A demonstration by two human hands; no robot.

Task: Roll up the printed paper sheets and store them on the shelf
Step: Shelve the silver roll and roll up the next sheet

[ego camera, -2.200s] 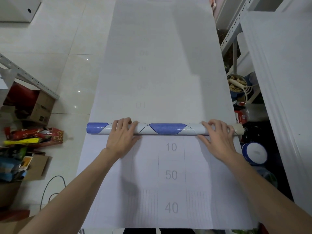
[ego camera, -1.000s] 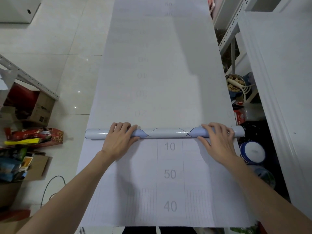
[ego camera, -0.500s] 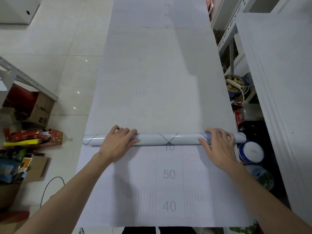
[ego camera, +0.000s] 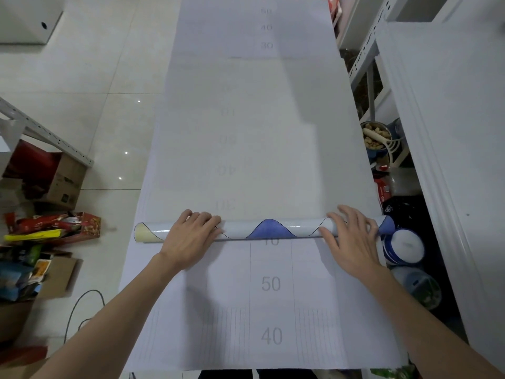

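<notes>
The roll (ego camera: 270, 231) has crept nearer the person: it now covers the top of the printed "10", which stood clear of it before, and the blue band on its skin has turned round into a hump-shaped patch at mid length. It lies crosswise on the long printed sheet (ego camera: 270, 310), which runs flat both beyond it and back to the near edge. What the sheet rests on is hidden.

The left hand (ego camera: 191, 236) lies over the roll left of centre, and the right hand (ego camera: 352, 239) lies near its right end. Neither closes a grip. Both are spread wide, fingers (ego camera: 341, 217) laid across the top and palms down on the paper behind.

The paper looks light, thin and glossy, so it probably slips and creases easily. The roll is likely stiff along its length but easy to crush. It is best handled with flat palms set well apart, as here, to keep the ends even. The shelf (ego camera: 366, 50) stands to the right, and much of the sheet is not yet rolled.
</notes>
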